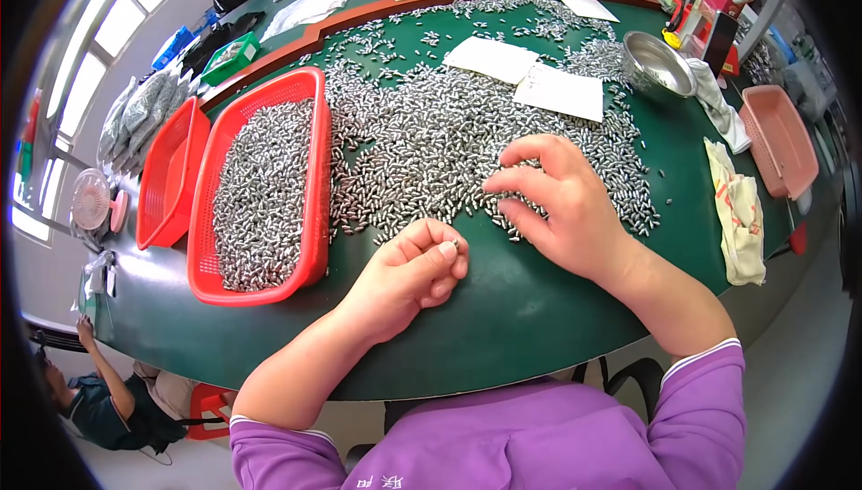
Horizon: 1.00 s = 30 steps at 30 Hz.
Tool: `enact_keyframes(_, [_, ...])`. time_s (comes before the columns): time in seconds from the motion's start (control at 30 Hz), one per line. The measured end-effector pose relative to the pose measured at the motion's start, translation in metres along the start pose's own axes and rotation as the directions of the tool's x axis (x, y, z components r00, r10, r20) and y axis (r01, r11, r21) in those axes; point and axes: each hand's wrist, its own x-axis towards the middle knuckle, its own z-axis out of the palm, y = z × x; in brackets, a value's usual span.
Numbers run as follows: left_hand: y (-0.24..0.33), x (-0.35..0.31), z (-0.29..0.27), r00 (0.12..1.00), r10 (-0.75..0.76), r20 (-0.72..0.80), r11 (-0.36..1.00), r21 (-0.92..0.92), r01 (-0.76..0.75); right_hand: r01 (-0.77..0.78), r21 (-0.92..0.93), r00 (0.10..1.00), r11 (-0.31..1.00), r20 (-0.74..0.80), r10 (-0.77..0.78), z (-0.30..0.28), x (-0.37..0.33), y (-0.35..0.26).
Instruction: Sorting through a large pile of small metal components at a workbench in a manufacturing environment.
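A wide heap of small silvery metal parts [413, 144], short and rounded like pellets, spreads over the green tabletop. My left hand [415, 267] is closed near the front of the heap, thumb pressed on the curled forefinger. The end of one small metal part [455, 244] peeks out between them. Over the heap's right front, my right hand [564, 207] hovers with thumb and fingers bent and apart. Nothing shows between them; whether a fingertip touches a part I cannot tell. Left of my left hand stands a red plastic basket [321, 176] filled with the same parts.
Another red basket [171, 176] stands farther left. White paper sheets [561, 92] lie on the heap. On the right are a metal bowl [660, 64], a cream glove [738, 212] and a pink basket [779, 140]. A wooden rim [359, 16] edges the far side. Two other people are nearby.
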Motion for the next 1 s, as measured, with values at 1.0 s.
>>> enact_keyframes(1.0, [-0.001,0.000,0.002,1.000,-0.030,-0.007,0.999,-0.012,0.030,-0.187,0.453,0.976,0.872,0.186,0.112,0.008,-0.006,-0.017])
